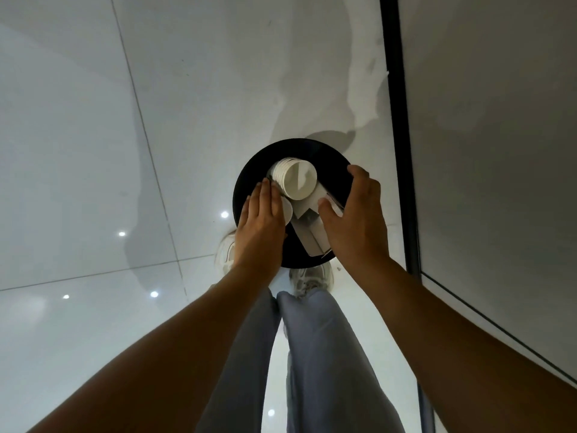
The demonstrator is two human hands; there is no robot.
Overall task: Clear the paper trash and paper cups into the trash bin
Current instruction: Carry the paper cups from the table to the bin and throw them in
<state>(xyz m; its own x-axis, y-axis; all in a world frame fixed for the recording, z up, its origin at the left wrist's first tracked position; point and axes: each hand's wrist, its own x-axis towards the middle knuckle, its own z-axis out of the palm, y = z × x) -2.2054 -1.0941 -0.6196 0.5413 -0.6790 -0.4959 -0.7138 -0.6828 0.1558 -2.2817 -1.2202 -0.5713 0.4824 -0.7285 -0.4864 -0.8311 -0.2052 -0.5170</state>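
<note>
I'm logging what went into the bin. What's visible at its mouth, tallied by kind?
Black trash bin: 1
Stack of nested white paper cups: 1 (cup count unclear)
Bundle of white paper trash: 1 (pieces unclear)
Hands: 2, left hand, right hand
Total: 5

Glossy floor tiles (93, 182) (mirror-like), matt paper cups (295, 178)

Both my bare arms reach straight down in front of me, forearms converging toward the middle. My left hand (260, 223) lies flat, back up, its fingers straight and close together, pointing forward. My right hand (356, 220) is spread wider, thumb stretched inward and fingers loosely bent, the fingertips curving down at the far side. My legs stand below, between the arms.
</note>
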